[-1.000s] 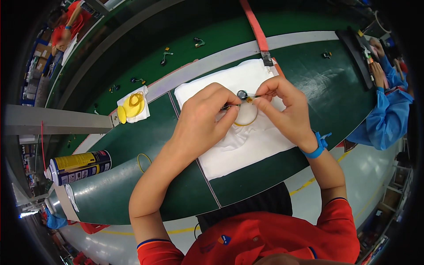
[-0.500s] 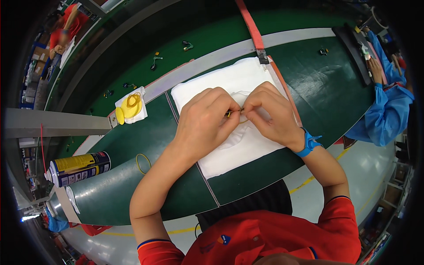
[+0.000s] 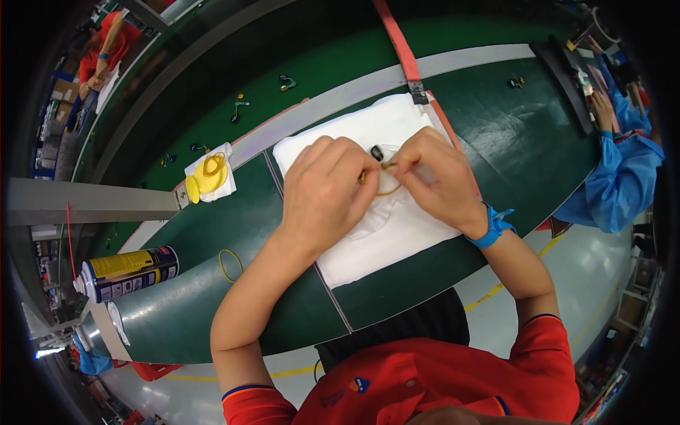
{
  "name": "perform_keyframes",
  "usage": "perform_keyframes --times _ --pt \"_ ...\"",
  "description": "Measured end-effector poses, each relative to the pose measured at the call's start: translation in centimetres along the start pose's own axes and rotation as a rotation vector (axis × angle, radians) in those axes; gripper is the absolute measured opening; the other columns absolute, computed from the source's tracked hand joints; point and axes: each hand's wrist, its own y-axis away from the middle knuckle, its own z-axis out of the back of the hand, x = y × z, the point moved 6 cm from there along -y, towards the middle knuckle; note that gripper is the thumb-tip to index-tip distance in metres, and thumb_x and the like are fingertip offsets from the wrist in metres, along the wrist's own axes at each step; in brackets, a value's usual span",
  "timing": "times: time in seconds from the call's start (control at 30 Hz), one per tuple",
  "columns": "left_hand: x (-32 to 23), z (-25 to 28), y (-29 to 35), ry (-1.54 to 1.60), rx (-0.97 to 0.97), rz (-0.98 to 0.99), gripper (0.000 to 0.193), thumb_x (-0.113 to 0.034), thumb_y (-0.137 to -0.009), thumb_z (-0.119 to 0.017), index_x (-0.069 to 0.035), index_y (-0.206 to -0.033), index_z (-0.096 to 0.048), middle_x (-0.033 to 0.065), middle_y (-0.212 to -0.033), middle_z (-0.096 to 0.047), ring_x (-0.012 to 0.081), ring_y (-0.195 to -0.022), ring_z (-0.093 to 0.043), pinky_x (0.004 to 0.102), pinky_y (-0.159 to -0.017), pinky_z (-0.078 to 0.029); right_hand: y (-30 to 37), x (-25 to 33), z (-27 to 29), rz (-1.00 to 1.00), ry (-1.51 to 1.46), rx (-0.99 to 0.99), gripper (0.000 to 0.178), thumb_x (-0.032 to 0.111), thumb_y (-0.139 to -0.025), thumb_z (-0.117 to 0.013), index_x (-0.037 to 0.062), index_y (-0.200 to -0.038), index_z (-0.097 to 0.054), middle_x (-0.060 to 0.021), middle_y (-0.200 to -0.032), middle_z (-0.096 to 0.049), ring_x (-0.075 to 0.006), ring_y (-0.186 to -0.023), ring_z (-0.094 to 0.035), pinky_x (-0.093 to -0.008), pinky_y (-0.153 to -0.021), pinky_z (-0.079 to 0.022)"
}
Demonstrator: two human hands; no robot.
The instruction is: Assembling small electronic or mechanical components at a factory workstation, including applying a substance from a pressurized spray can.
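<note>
My left hand [image 3: 327, 188] is closed in a pinch over a white cloth [image 3: 354, 262], a spot of yellow showing at its fingertips. Facing it, my right hand [image 3: 440, 185] pinches too, thumb against forefinger. Between them, a small black electronic part [image 3: 377, 152] shows its dark end. A thin yellow band [image 3: 389, 192] curves below the fingertips, from one hand toward the other. Which fingers grip the part is partly hidden. A blue strap [image 3: 494, 227] circles my right wrist.
On the green bench lie a spray can [image 3: 131, 273] and a loose yellow rubber band [image 3: 229, 265]. Yellow discs and bands [image 3: 210, 173] rest on a white pad. Small parts [image 3: 239, 110] lie on the green belt beyond. A person in blue [image 3: 613, 180] works at right.
My fingertips have drawn a little apart, and the part's black end now shows above them. The small parts on the far belt have shifted left and nearer.
</note>
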Motion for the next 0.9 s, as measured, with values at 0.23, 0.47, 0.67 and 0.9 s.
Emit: perform_keyframes --times 0.23,0.47,0.67,0.9 --pt "-0.3 0.0 -0.4 -0.08 -0.044 -0.043 0.014 -0.003 -0.073 -0.076 -0.007 -0.081 -0.065 0.0042 -0.081 -0.063 0.0246 -0.076 -0.058 0.0366 -0.069 -0.046 -0.6 -0.1 0.2 -0.027 -0.002 -0.011 0.019 -0.01 -0.076 -0.071 0.0033 -0.082 -0.059 -0.0072 -0.084 -0.063 -0.0219 -0.08 -0.061 -0.0319 -0.07 -0.049" --pt "0.1 -0.2 -0.2 0.07 0.099 0.033 0.014 -0.001 -0.073 -0.076 -0.005 -0.081 -0.066 0.0059 -0.082 -0.066 0.0242 -0.076 -0.061 0.0352 -0.067 -0.047 -0.3 -0.7 0.5 -0.068 0.006 -0.052 0.017 -0.008 -0.076 -0.071 0.0034 -0.079 -0.059 -0.0069 -0.083 -0.063 -0.0207 -0.078 -0.06 -0.0308 -0.068 -0.049" --pt "-0.7 -0.2 -0.3 0.019 0.145 0.01 0.013 -0.002 -0.074 -0.076 -0.004 -0.081 -0.066 0.0057 -0.083 -0.067 0.0239 -0.077 -0.062 0.0351 -0.067 -0.047 -0.5 -0.6 0.0 -0.106 -0.163 0.14 0.015 -0.007 -0.079 -0.07 0.0038 -0.08 -0.059 -0.0068 -0.084 -0.063 -0.0197 -0.078 -0.06 -0.0308 -0.071 -0.048" --pt "0.6 0.0 -0.5 0.102 0.12 0.12 0.011 -0.005 -0.077 -0.076 -0.003 -0.084 -0.068 0.0076 -0.085 -0.068 0.0239 -0.079 -0.062 0.0349 -0.072 -0.048 -0.8 -0.4 0.4 -0.098 -0.103 -0.005 0.016 -0.007 -0.077 -0.071 0.0037 -0.08 -0.059 -0.0062 -0.081 -0.063 -0.0205 -0.079 -0.06 -0.0319 -0.071 -0.048"
